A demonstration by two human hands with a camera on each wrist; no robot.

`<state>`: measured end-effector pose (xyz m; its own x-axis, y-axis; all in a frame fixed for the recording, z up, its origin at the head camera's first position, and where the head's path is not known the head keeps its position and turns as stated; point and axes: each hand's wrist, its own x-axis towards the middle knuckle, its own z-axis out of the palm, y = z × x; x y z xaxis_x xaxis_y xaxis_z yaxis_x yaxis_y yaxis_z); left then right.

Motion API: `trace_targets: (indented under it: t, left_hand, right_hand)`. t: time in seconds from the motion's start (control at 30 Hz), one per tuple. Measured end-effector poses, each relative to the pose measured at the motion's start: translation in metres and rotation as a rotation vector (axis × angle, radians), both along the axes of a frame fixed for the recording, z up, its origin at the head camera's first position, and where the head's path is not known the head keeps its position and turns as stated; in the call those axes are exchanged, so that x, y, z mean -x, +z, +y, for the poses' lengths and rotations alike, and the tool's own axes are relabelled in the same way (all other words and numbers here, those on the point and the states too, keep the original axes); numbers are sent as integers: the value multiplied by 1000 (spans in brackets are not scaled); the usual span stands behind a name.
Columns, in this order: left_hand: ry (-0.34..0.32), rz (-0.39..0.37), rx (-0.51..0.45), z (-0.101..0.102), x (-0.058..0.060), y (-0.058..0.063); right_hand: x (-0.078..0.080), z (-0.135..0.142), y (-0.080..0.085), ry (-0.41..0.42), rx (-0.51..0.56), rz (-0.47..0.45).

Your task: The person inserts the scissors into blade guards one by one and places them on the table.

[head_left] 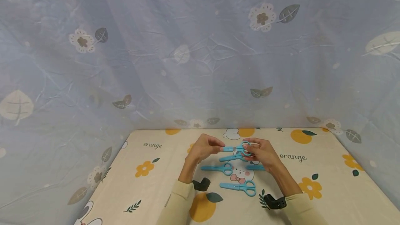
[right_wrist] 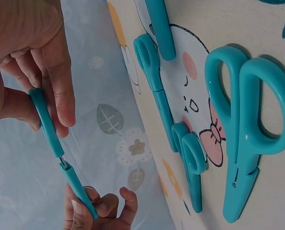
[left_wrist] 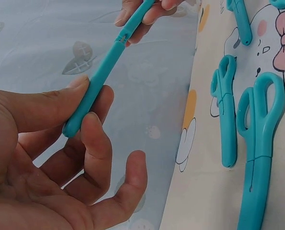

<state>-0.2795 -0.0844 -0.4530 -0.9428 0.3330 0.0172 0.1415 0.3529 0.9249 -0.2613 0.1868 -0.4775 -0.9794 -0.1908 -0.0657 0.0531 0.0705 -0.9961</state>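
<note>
My left hand (head_left: 203, 147) pinches the tip end of a turquoise blade cover (left_wrist: 96, 85) between thumb and fingers. At the other end, my right hand (head_left: 263, 152) grips the handle loops of the scissors (right_wrist: 47, 122) that the cover belongs to. Both hands hold them up over the table. A short bit of metal blade shows between handle and cover in the right wrist view. Below lie several more turquoise scissors, each with its cover on the blades: one pair (head_left: 238, 186) nearest me, another (head_left: 215, 168) at the left. A third (head_left: 255, 167) is partly hidden by my right hand.
A cream tablecloth (head_left: 125, 183) printed with oranges, flowers and a cartoon face covers the table. Grey-blue curtain sheeting (head_left: 200, 79) with leaves and flowers hangs behind and along the sides. Dark bands (head_left: 275, 201) sit on both wrists.
</note>
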Motion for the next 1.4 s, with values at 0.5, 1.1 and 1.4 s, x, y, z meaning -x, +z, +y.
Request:
trace_targets:
  t: [0.5, 1.1, 1.4]
  left_hand:
    - [67, -123, -67, 5, -1, -4]
    - [55, 13, -6, 13, -3, -5]
    - [58, -69, -32, 13, -3, -7]
  right_hand:
    - [0, -2, -3, -16, -33, 89]
    - [1, -3, -4, -15, -12, 24]
    - [2, -3, -6, -5, -37, 78]
